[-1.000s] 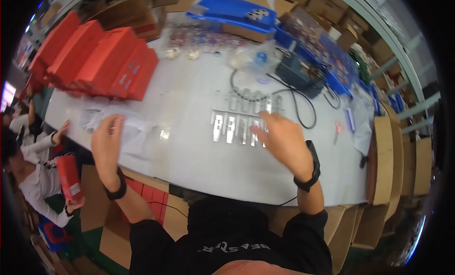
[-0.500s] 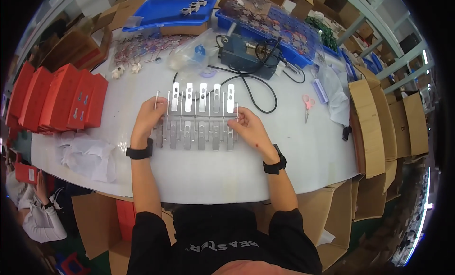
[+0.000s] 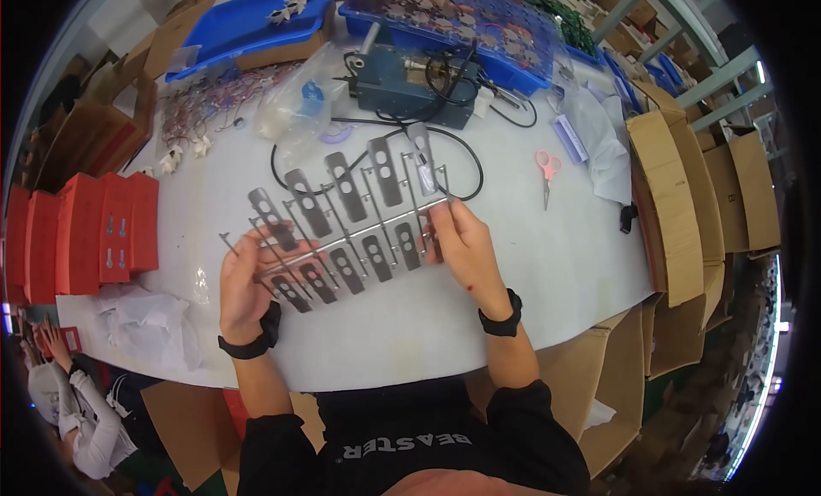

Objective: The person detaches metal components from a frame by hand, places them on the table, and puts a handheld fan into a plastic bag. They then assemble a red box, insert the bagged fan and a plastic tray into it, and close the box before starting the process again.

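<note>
While holding a grey metal frame [image 3: 355,208] aslant, gripping opposite ends with half-closed left hand [image 3: 243,286] and right hand [image 3: 467,248].

Smooth metal frame [image 3: 351,237], matt cardboard [image 3: 663,214]

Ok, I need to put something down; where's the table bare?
One bare patch of table lies below the scissors in view, between the right hand and the brown cartons. Another lies between the metal frame and the front edge. The back is crowded with a dark machine and blue trays; the left with red boxes and crumpled white plastic.
</note>
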Available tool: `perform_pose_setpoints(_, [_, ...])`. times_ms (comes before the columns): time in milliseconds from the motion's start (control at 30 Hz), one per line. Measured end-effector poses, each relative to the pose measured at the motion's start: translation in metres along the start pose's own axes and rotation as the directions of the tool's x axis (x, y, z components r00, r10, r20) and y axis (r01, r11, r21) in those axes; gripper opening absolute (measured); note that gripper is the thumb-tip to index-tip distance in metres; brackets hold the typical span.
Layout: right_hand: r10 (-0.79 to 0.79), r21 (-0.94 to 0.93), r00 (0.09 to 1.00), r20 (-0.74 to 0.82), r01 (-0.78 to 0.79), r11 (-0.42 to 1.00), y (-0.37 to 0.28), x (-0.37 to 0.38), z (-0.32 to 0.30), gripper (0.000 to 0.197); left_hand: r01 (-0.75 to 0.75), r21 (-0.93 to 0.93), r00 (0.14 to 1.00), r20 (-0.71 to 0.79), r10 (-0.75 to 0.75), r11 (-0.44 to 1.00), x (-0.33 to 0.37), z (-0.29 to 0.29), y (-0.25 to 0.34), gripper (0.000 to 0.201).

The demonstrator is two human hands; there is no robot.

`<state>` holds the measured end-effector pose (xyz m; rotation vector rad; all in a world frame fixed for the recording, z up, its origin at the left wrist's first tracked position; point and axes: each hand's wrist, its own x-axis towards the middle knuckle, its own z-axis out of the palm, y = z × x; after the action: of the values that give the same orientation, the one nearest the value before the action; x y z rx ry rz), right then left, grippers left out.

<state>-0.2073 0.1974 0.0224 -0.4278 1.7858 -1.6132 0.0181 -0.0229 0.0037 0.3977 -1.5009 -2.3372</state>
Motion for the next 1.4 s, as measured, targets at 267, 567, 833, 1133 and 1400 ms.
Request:
perform_pose_setpoints(267, [-0.028, 0.162, 0.963, 0.268, -0.017, 0.987, 0.0, -0.009, -0.005, 0.023, -0.223, -0.29, 0.905, -0.417, 0.086, 0.931, 0.01, 0.033, -0.001, 0.053])
perform_pose_setpoints(567, [-0.219, 0.491, 0.972, -0.083, 0.231, 0.84, 0.023, -0.009, 0.002, 0.022, -0.061, -0.134, 0.965, -0.259, 0.024, 0.989, 0.007, 0.038, -0.016, 0.061])
perform_pose_setpoints(833, [-0.486, 0.423, 0.873, -0.038, 0.455, 0.784, 0.017, -0.005, -0.012, 0.02, 0.072, -0.434, 0.976, -0.153, -0.152, 0.898, 0.0, 0.065, -0.031, 0.057])
perform_pose_setpoints(1133, [-0.492, 0.574, 0.87, 0.025, 0.39, 0.72, 0.02, -0.007, -0.018, 0.013, 0.13, -0.525, 0.989, 0.009, -0.147, 0.841, 0.001, 0.053, -0.024, 0.052])
perform_pose_setpoints(1400, [-0.389, -0.225, 0.872, -0.296, 0.332, 0.916, 0.0, -0.004, -0.025, 0.013, -0.013, -0.106, 0.97, -0.245, -0.013, 0.994, -0.006, 0.082, -0.015, 0.052])
